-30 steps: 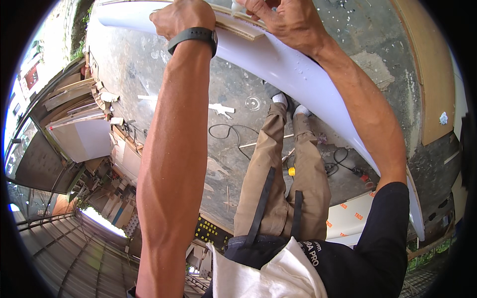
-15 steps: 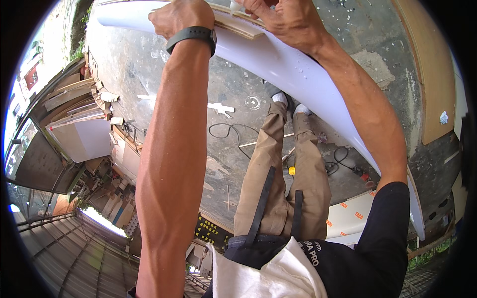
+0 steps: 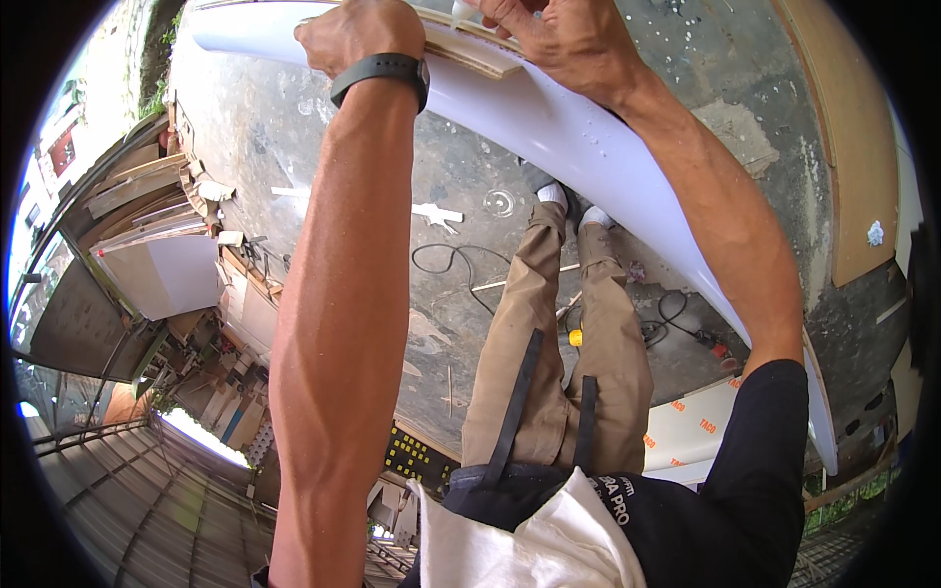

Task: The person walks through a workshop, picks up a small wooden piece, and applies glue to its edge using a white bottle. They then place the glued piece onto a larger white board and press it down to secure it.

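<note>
A long, curved white panel (image 3: pixel 588 162) sweeps across in front of me. Along its far edge runs a pale wooden strip (image 3: pixel 480 61) with a cut end. My left hand (image 3: pixel 363 37), a dark watch on its wrist, is curled closed over the strip and the panel edge; its fingertips are hidden. My right hand (image 3: pixel 578 44) is closed at the top edge, just right of the strip's end. By its thumb and forefinger shows the pointed white nozzle of a small bottle (image 3: pixel 462 12), tip toward the strip; the rest lies out of view or behind the fingers.
Below the panel, a black cable (image 3: pixel 456 253) and white scraps (image 3: pixel 436 214) lie on the stained concrete floor (image 3: pixel 451 157). Stacked boards (image 3: pixel 157 220) stand at the left. A large tan board (image 3: pixel 858 147) is at the right; a white printed sheet (image 3: pixel 686 426) lies near my legs.
My left hand has shifted very slightly right. The white nozzle sits a touch lower beside my right fingers; otherwise the scene looks the same.
</note>
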